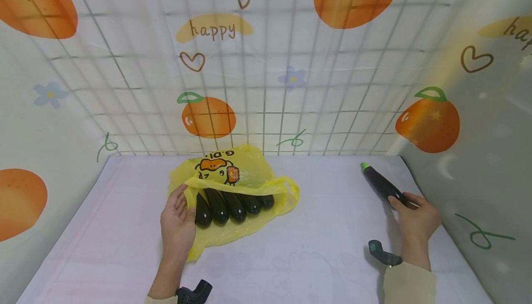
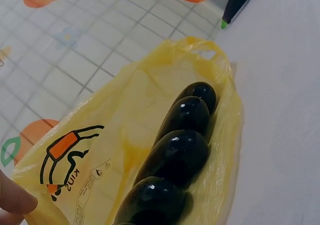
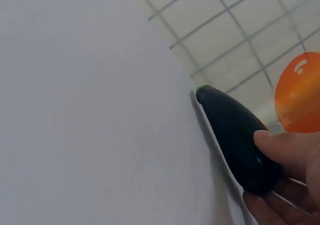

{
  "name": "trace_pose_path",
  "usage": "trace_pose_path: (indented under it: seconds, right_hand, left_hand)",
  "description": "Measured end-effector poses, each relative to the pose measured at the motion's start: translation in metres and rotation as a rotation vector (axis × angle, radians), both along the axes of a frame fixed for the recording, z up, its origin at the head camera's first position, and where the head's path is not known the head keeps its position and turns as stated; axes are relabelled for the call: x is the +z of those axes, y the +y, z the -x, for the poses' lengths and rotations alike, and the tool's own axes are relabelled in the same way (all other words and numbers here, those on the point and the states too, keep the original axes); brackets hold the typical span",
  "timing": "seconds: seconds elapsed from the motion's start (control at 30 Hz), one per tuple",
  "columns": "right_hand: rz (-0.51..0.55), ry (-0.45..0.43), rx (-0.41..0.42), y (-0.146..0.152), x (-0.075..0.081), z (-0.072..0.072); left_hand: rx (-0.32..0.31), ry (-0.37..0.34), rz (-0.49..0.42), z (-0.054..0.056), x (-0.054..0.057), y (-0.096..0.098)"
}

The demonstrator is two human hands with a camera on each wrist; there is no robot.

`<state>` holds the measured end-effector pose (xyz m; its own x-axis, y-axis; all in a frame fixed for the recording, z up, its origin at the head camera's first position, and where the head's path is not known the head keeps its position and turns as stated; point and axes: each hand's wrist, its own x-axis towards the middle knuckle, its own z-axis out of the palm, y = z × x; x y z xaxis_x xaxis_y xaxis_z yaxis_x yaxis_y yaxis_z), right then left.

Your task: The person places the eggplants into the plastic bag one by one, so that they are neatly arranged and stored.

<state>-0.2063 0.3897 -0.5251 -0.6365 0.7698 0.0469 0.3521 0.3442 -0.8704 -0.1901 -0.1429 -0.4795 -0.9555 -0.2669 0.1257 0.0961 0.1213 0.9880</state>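
A yellow plastic bag (image 1: 232, 239) lies on the table with its mouth facing the front edge. Several dark, glossy eggplants (image 1: 237, 209) lie side by side inside, their rounded ends showing at the mouth and their far ends hidden under the bag's upper layer. My left hand (image 1: 178, 225) pinches the bag's edge at the left of the mouth; in the left wrist view its fingertip (image 2: 22, 200) presses the yellow film. Over at the right, my right hand (image 1: 417, 216) grips one more eggplant (image 1: 380, 181) by its thick end, the green tip pointing away towards the back.
The white table (image 1: 324, 248) ends at the back against a grid wall (image 1: 332, 128) covered by a sheer curtain printed with oranges. A side curtain (image 1: 490, 193) stands close to the right hand. Each wrist wears a dark camera mount (image 1: 384, 254).
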Motion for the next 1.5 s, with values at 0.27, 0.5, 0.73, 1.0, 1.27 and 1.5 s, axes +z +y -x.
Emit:
trace_pose_path:
  seconds: [0.27,0.5,0.73,1.0,1.27,1.5]
  right_hand:
    - [0.072,0.058,-0.015,-0.013,0.016,0.002]
    - [0.234,0.159,0.015,-0.04,0.046,0.004]
    - [0.448,0.388,0.078,-0.07,0.081,0.002]
    - [0.491,0.591,0.278,-0.115,0.115,-0.007]
    - [0.393,0.577,0.457,-0.163,0.134,-0.015]
    - [0.309,0.472,0.627,-0.201,0.134,-0.016]
  left_hand:
    - [-0.004,0.001,-0.002,-0.001,0.002,0.0]
    - [0.001,-0.004,0.004,-0.001,0.002,0.001]
    - [0.002,-0.01,0.013,-0.002,0.002,0.001]
    - [0.001,0.0,0.022,-0.003,0.004,0.001]
    - [-0.004,0.008,0.022,-0.003,0.004,0.001]
    - [-0.01,0.018,0.024,-0.002,0.005,0.001]
